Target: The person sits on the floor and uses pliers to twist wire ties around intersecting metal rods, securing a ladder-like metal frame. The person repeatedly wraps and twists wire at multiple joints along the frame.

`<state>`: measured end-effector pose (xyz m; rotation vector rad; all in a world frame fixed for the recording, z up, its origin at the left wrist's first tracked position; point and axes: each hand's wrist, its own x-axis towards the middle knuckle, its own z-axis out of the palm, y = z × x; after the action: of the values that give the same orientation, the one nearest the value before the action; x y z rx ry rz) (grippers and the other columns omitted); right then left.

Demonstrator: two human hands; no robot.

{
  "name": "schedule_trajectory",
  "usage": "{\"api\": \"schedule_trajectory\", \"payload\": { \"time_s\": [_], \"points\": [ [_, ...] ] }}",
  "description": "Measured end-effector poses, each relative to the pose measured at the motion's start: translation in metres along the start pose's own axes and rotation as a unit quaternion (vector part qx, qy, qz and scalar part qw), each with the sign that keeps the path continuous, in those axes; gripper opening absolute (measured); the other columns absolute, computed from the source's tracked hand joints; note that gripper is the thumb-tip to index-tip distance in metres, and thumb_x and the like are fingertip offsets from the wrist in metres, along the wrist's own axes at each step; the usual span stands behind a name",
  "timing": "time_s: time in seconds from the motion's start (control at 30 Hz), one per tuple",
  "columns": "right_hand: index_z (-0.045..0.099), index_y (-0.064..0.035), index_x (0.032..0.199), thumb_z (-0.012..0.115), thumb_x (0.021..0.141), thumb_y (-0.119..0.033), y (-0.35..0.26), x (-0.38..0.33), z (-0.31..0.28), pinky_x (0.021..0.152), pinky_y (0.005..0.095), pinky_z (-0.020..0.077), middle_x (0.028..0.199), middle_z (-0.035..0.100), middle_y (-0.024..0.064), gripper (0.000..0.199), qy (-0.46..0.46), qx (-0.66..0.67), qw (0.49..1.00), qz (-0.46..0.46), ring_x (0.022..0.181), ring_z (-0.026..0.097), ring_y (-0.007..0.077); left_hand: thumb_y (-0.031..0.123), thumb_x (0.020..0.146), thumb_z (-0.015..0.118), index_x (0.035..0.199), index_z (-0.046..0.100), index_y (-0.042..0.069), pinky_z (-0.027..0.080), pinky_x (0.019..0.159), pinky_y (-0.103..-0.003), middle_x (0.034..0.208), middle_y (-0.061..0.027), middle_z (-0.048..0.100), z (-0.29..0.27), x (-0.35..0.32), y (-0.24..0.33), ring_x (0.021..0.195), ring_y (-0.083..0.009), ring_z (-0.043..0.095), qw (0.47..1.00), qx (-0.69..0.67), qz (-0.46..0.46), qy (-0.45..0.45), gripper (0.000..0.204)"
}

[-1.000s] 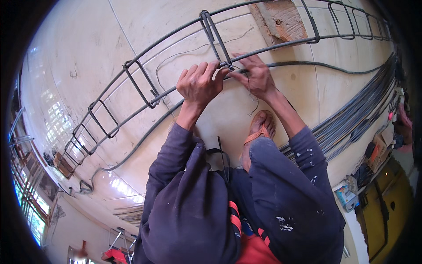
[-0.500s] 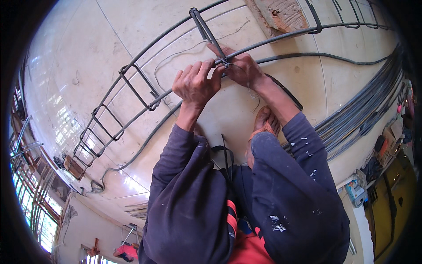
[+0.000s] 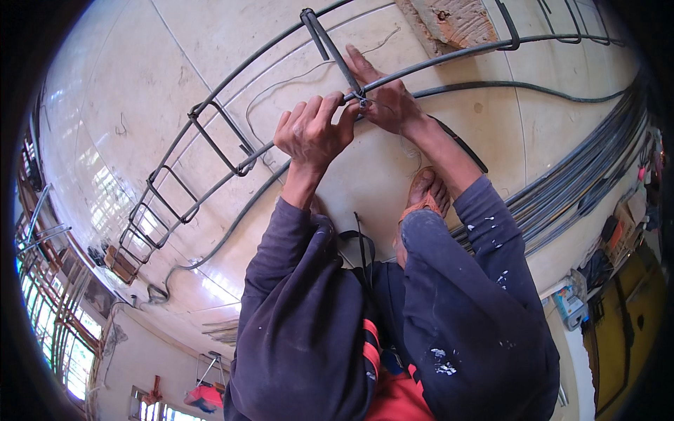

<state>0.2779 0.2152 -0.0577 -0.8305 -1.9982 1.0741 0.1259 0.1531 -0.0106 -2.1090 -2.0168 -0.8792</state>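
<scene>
Left hand (image 3: 312, 132): fingers clamped on frame (image 3: 421, 66), which spans floor (image 3: 484, 140), one end near floor's left edge. Right hand (image 3: 394, 107) beneath, at wire tie (image 3: 363, 102); grip: cannot tell.

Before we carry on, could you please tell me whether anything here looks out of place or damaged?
Only small things: a thin wire lies in a stray, bent curve on the floor, seen between the bars of the frame. White spots, perhaps paint, also mark the right trouser leg.
</scene>
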Motion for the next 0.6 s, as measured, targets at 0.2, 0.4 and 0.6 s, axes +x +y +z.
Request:
{"api": "schedule_trajectory", "payload": {
  "time_s": [0.2, 0.4, 0.6],
  "points": [
    [0.041, 0.0064, 0.139, 0.067, 0.079, -0.01, 0.002, 0.002, 0.005, 0.098, 0.0433, 0.0486, 0.133, 0.049, 0.0323, 0.067, -0.034, -0.029, 0.998, -0.034, 0.122, 0.053, 0.0406, 0.041, 0.078, 0.073, 0.075, 0.064, 0.022, 0.029, 0.047, -0.029, 0.057, 0.0052, 0.048, 0.002, -0.002, -0.002, 0.048, -0.0127, 0.049, 1.0, -0.001, 0.004, 0.004, 0.021],
    [0.046, 0.0071, 0.134, 0.068, 0.078, -0.007, 0.01, -0.004, 0.007, 0.096, 0.0417, 0.0506, 0.132, 0.05, 0.032, 0.063, -0.04, -0.046, 0.998, -0.031, 0.119, 0.055, 0.0402, 0.042, 0.078, 0.073, 0.075, 0.063, 0.023, 0.028, 0.047, -0.029, 0.056, 0.005, 0.046, 0.001, 0.0, 0.0, 0.047, -0.0127, 0.047, 1.0, 0.005, 0.009, 0.009, 0.021],
    [0.045, 0.0081, 0.134, 0.07, 0.077, -0.008, 0.006, 0.0, 0.005, 0.096, 0.0411, 0.0507, 0.132, 0.05, 0.0313, 0.065, -0.028, -0.046, 0.997, -0.061, 0.118, 0.056, 0.0397, 0.041, 0.078, 0.073, 0.074, 0.062, 0.023, 0.027, 0.047, -0.029, 0.055, 0.0051, 0.045, 0.001, 0.0, -0.001, 0.047, -0.0127, 0.046, 1.0, 0.004, 0.009, 0.005, 0.022]
  ]
}}
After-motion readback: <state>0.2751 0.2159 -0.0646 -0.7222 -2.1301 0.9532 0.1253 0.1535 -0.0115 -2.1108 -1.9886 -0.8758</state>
